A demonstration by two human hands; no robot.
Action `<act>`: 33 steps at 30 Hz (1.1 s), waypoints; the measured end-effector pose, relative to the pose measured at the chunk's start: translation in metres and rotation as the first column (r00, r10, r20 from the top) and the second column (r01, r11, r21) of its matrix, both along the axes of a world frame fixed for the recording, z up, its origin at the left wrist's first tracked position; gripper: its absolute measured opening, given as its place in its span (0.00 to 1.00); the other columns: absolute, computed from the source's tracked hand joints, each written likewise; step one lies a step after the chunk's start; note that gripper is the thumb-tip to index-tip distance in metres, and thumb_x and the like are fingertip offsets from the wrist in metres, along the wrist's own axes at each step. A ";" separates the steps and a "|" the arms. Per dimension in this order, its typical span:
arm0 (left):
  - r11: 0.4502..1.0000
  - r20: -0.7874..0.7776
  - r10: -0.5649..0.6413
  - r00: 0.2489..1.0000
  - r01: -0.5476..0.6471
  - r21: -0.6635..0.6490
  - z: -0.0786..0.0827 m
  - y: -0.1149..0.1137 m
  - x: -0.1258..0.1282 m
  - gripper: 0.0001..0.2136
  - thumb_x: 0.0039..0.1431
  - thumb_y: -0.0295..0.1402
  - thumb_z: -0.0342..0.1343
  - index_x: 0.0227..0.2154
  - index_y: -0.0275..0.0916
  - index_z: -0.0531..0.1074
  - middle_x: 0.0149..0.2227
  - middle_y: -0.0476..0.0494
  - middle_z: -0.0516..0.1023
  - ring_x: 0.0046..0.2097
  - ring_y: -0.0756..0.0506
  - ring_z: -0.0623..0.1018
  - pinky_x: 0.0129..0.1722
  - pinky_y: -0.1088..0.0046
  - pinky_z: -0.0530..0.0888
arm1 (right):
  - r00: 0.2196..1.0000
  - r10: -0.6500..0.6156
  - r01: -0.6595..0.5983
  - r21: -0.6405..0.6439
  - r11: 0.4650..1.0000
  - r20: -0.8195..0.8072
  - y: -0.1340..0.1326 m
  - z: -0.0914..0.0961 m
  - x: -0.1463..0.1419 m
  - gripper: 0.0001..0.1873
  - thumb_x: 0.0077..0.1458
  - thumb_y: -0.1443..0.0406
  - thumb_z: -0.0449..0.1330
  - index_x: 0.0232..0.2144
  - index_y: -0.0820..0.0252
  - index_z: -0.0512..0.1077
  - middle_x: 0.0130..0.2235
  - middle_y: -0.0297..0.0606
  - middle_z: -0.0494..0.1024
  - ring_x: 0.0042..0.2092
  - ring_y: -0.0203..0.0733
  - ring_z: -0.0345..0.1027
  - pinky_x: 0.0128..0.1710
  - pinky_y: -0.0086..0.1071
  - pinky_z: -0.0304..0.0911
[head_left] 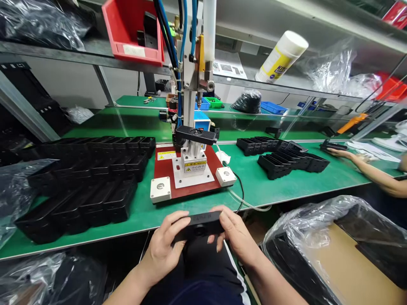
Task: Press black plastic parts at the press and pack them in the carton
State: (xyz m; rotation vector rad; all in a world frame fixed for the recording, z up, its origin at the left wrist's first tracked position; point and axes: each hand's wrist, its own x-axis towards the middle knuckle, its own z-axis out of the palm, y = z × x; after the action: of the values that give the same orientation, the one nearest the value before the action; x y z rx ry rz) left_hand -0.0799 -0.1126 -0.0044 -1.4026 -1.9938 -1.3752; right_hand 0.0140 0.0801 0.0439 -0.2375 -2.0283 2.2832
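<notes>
Between my two hands, above my lap and just off the bench's front edge, is a black plastic housing (203, 224), long and box-shaped, with a round dark opening in the side towards me. My left hand (167, 241) grips its left end, fingers over the top and thumb below. At the right end my right hand (233, 233) is closed around it. Behind them stands a pneumatic press (193, 156) on a red base, with a white box-shaped button at each front corner. A black slotted part (196, 134) with a round centre rests on its fixture, under the vertical tool.
Rows of black housings (108, 195) cover the bench's left side; more (291, 159) stand right of the press. A plastic-lined carton (343, 254) is at lower right. A co-worker's hand (338, 153) touches a black part. The shelf holds a red bin (133, 34) and a canister (281, 57).
</notes>
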 end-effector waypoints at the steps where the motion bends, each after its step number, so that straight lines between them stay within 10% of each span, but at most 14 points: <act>1: 1.000 -0.060 -0.010 0.998 0.009 -0.013 0.004 -0.003 -0.004 0.27 0.57 0.14 0.48 0.57 0.43 0.61 0.54 0.41 0.68 0.56 0.48 0.70 0.55 0.73 0.70 | 0.999 0.048 -0.048 -0.041 0.998 0.008 0.000 0.000 -0.005 0.21 0.61 0.47 0.55 0.38 0.61 0.69 0.30 0.35 0.71 0.26 0.37 0.73 0.17 0.22 0.63; 5: 0.994 0.015 -0.042 0.999 0.043 -0.097 0.018 -0.012 -0.011 0.23 0.61 0.22 0.51 0.57 0.46 0.58 0.59 0.39 0.62 0.59 0.46 0.68 0.54 0.71 0.72 | 0.988 0.151 -0.151 -0.074 0.986 0.005 0.002 0.006 -0.020 0.19 0.59 0.51 0.59 0.31 0.63 0.69 0.25 0.35 0.73 0.26 0.38 0.73 0.20 0.23 0.65; 9: 0.994 0.255 -0.054 0.965 0.077 -0.079 0.040 -0.009 -0.024 0.33 0.58 0.52 0.54 0.61 0.45 0.52 0.60 0.34 0.63 0.58 0.38 0.69 0.53 0.60 0.73 | 0.977 0.139 -0.099 0.236 0.967 -0.162 0.004 0.034 -0.029 0.14 0.61 0.56 0.58 0.38 0.62 0.74 0.33 0.41 0.79 0.32 0.39 0.75 0.32 0.30 0.70; 13: 0.992 0.321 -0.011 0.947 -0.030 0.122 0.086 0.018 -0.063 0.18 0.67 0.44 0.42 0.56 0.45 0.59 0.52 0.40 0.71 0.52 0.44 0.73 0.52 0.64 0.71 | 0.828 0.201 0.210 0.621 0.755 -0.524 0.012 0.077 -0.049 0.07 0.59 0.65 0.59 0.39 0.58 0.75 0.52 0.45 0.74 0.51 0.46 0.70 0.52 0.38 0.65; 20: 0.975 -0.040 -0.041 0.998 0.048 0.215 0.159 0.078 -0.164 0.16 0.65 0.41 0.46 0.52 0.39 0.64 0.47 0.40 0.74 0.49 0.45 0.73 0.52 0.65 0.69 | 0.641 0.207 0.558 0.634 0.536 -0.739 0.045 0.123 -0.132 0.09 0.62 0.65 0.56 0.42 0.58 0.73 0.53 0.48 0.73 0.55 0.46 0.66 0.55 0.42 0.63; 26: 0.983 -0.017 -0.053 0.998 0.055 0.178 0.153 0.101 -0.201 0.14 0.65 0.40 0.45 0.40 0.39 0.73 0.44 0.40 0.75 0.50 0.44 0.73 0.53 0.63 0.69 | 0.650 0.194 0.588 0.648 0.484 -0.735 0.067 0.111 -0.173 0.08 0.61 0.63 0.56 0.39 0.58 0.74 0.52 0.47 0.73 0.53 0.46 0.68 0.53 0.42 0.64; 33: 0.953 0.074 0.040 0.996 -0.060 0.298 0.144 0.111 -0.191 0.16 0.66 0.39 0.46 0.30 0.38 0.75 0.41 0.42 0.74 0.45 0.45 0.74 0.49 0.66 0.70 | 0.557 0.017 0.657 0.453 0.603 -0.830 0.058 0.103 -0.189 0.14 0.63 0.63 0.54 0.25 0.58 0.71 0.43 0.44 0.78 0.46 0.45 0.72 0.46 0.39 0.65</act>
State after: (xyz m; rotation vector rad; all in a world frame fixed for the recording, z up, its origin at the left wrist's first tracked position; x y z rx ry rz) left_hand -0.2713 -0.0013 0.1400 -1.1752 -1.7533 -1.6410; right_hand -0.1749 0.1385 0.1466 0.3311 -1.9024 0.8474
